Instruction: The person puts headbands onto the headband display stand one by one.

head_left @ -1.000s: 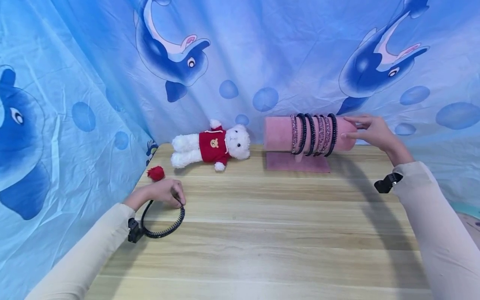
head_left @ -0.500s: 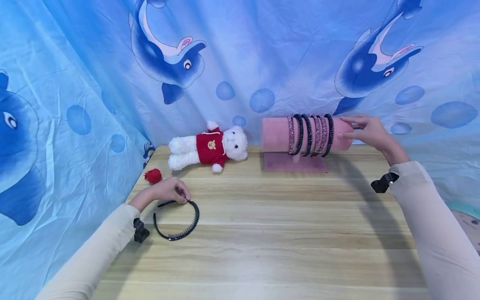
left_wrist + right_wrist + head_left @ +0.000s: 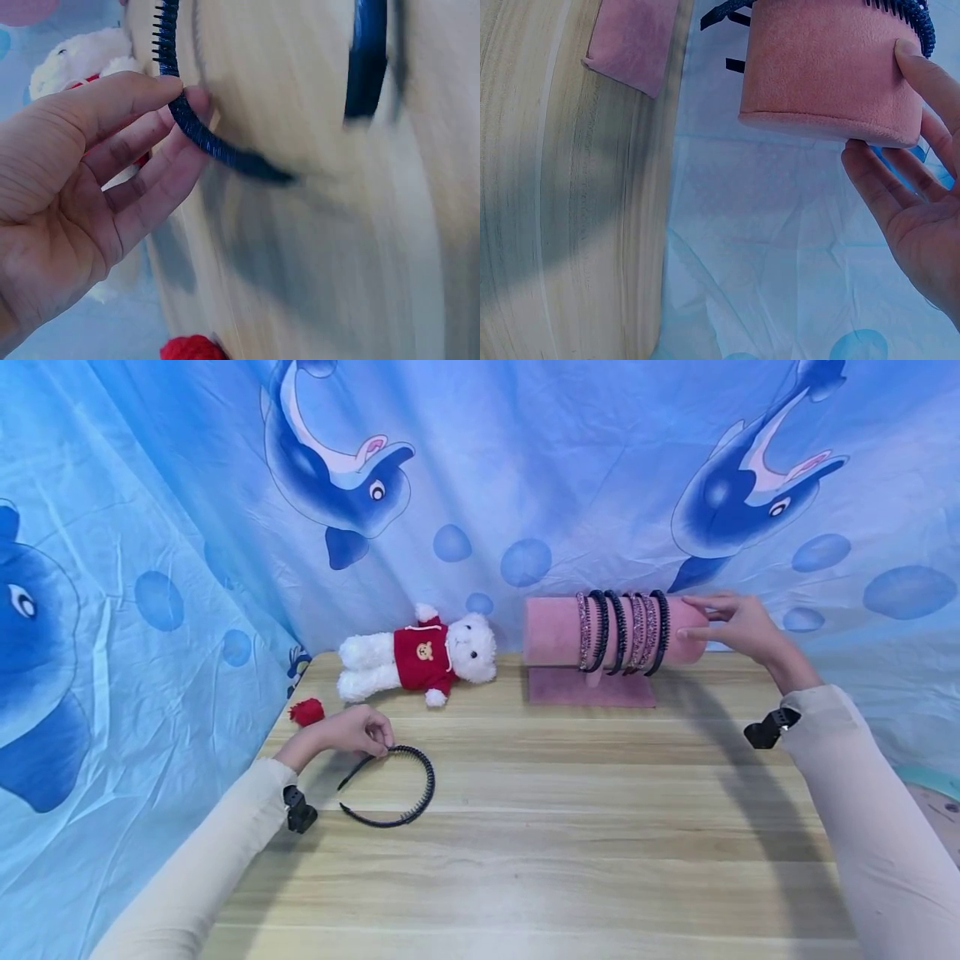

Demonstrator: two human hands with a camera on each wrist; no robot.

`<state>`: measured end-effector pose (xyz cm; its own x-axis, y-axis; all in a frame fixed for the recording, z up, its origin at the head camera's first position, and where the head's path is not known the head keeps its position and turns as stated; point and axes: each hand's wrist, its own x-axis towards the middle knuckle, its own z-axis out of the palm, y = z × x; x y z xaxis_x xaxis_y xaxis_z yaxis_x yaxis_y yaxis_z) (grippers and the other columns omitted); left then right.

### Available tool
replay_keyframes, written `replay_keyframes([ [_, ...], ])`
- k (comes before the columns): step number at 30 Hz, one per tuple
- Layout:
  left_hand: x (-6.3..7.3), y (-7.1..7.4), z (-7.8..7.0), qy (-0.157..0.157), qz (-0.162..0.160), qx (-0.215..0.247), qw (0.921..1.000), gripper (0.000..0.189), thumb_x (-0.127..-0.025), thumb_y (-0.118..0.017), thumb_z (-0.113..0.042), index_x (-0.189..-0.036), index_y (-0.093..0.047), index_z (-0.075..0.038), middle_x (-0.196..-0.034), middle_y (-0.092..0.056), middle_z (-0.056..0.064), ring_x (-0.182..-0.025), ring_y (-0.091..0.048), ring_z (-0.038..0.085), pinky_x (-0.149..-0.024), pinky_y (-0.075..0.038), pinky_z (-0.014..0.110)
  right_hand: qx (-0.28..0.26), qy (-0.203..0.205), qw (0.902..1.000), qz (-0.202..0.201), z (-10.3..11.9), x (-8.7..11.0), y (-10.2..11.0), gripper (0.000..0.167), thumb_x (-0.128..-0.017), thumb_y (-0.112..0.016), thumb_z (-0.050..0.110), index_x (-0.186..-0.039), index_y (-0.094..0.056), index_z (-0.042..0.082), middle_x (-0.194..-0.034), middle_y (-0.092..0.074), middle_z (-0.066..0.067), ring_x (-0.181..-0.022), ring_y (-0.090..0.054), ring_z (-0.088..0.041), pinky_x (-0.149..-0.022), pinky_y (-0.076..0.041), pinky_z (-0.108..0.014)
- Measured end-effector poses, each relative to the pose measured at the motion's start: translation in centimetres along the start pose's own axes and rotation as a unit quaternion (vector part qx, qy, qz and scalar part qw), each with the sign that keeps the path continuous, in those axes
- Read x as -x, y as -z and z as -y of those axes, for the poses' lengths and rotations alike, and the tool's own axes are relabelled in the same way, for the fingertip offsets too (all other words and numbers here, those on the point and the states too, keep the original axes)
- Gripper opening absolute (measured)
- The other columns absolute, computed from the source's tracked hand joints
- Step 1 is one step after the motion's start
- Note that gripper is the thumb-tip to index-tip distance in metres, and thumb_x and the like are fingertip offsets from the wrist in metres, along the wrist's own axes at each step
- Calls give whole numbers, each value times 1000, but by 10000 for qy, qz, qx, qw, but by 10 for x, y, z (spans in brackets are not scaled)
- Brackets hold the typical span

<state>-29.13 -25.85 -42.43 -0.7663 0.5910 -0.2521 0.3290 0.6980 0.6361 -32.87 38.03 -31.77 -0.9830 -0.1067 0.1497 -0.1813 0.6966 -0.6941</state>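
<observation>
My left hand [image 3: 351,732] pinches a black toothed headband [image 3: 429,785] near one end, between thumb and fingers. In the left wrist view the dark glossy headband [image 3: 201,133] curves out past the fingertips, above the wood. At the back right, a pink padded headband stand [image 3: 551,631] carries several black and glittery pink headbands [image 3: 637,631] side by side on its roll. My right hand [image 3: 742,622] holds the roll's right end. Seen from the right wrist, its thumb lies on the side of the pink roll [image 3: 817,71] while other fingers touch the end face.
A white teddy bear [image 3: 423,652] in a red sweater lies on its back near the table's rear edge. A small red fuzzy ball [image 3: 307,712] sits by the left edge. Blue dolphin-printed cloth [image 3: 480,468] hangs behind and to the left of the wooden table [image 3: 525,827].
My left hand has carried the headband to the right and slightly away from me, across the table. The right hand stays at the roll's end, and the view shifted slightly.
</observation>
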Motion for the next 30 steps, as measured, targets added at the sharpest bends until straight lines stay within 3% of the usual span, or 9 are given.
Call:
replay_keyframes([
  [4,-5,-1,-6,316,121,360,9988,20,-89,-71,-3,-108,-69,2,-93,-74,13,-80,-67,11,-65,-63,38,-21,-21,10000,-6,-1,0,0,70,-88,-82,23,-149,-51,10,-154,-43,-20,-97,-51,6,-74,-50,-6],
  [10,-13,-2,-12,505,354,962,9934,31,-93,-70,-5,-124,-67,0,-107,-72,19,-88,-69,16,-74,-64,36,-49,8,10000,-22,0,1,-1,70,-88,-82,23,-149,-51,9,-153,-44,-18,-93,-51,11,-74,-49,-6],
  [18,-23,-1,-18,388,767,1813,9797,42,-92,-68,-2,-132,-59,5,-125,-63,27,-100,-69,25,-83,-64,43,-87,74,9999,-67,0,2,-2,68,-89,-81,23,-148,-52,8,-150,-46,-19,-91,-52,14,-73,-51,-6],
  [22,-30,0,-17,285,936,2046,9739,42,-93,-67,-2,-133,-57,5,-126,-64,28,-105,-70,29,-84,-64,44,-16,-33,10000,-21,1,1,-2,69,-89,-81,27,-149,-51,11,-153,-45,-19,-105,-57,-2,-74,-51,-6],
  [26,-34,0,-23,146,910,2138,9725,44,-93,-66,-2,-135,-56,4,-128,-63,29,-109,-69,33,-84,-64,46,-8,-40,10000,-24,0,0,-2,69,-88,-82,26,-149,-51,12,-154,-44,-20,-105,-57,-3,-74,-51,-7],
  [28,-36,1,-28,112,815,2191,9722,45,-92,-67,-2,-135,-56,4,-128,-63,29,-110,-69,36,-84,-64,47,2,-30,10000,-44,-2,0,-2,69,-88,-82,24,-149,-52,12,-154,-44,-20,-100,-54,3,-74,-51,-7],
  [30,-37,1,-33,89,716,2224,9723,46,-91,-69,-4,-135,-57,4,-128,-63,29,-110,-68,39,-85,-63,50,-4,-32,10000,-37,-2,0,-1,69,-88,-82,24,-149,-51,12,-155,-43,-20,-107,-58,-6,-74,-51,-6],
])
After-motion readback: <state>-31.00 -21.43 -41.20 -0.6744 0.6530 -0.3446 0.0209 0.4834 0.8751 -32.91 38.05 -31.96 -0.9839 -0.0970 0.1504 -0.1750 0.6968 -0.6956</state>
